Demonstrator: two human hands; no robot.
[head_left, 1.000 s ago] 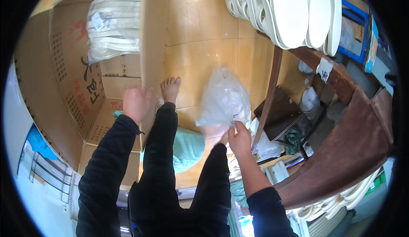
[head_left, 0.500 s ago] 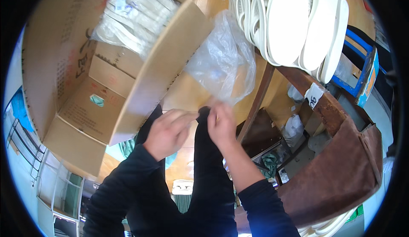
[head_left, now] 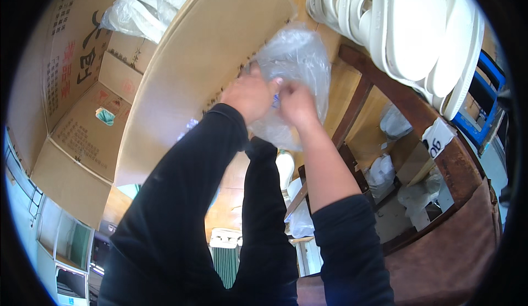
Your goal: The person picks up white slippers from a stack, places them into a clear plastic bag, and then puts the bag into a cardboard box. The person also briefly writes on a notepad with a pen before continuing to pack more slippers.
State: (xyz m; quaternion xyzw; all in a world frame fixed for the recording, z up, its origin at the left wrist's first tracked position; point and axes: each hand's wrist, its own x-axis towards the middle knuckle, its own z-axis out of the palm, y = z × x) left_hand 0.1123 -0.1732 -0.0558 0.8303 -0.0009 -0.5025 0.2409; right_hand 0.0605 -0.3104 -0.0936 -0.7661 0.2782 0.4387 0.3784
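Observation:
A clear plastic bag [head_left: 302,53] hangs between the cardboard box and the wooden stand, in front of my knees. My left hand [head_left: 247,97] grips it at its near left side, thumb toward the other hand; its fingertips are partly hidden and smeared. Curled against the same bag, my right hand [head_left: 298,105] pinches the plastic close to the left thumb. A small blue mark shows on the film between them. Whether anything lies inside the bag I cannot tell.
An open cardboard box [head_left: 181,69] fills the left, with bagged white soles [head_left: 137,14] at its top. White shoe soles [head_left: 412,25] are stacked on a brown wooden stand [head_left: 456,168] at right. Behind them is a blue frame [head_left: 484,102]. Plastic bags [head_left: 379,174] lie under the stand.
Both hands have moved up and forward, and the left has come onto the bag. The bag is now gathered nearer the hands. My view has shifted, so the box sits farther left.

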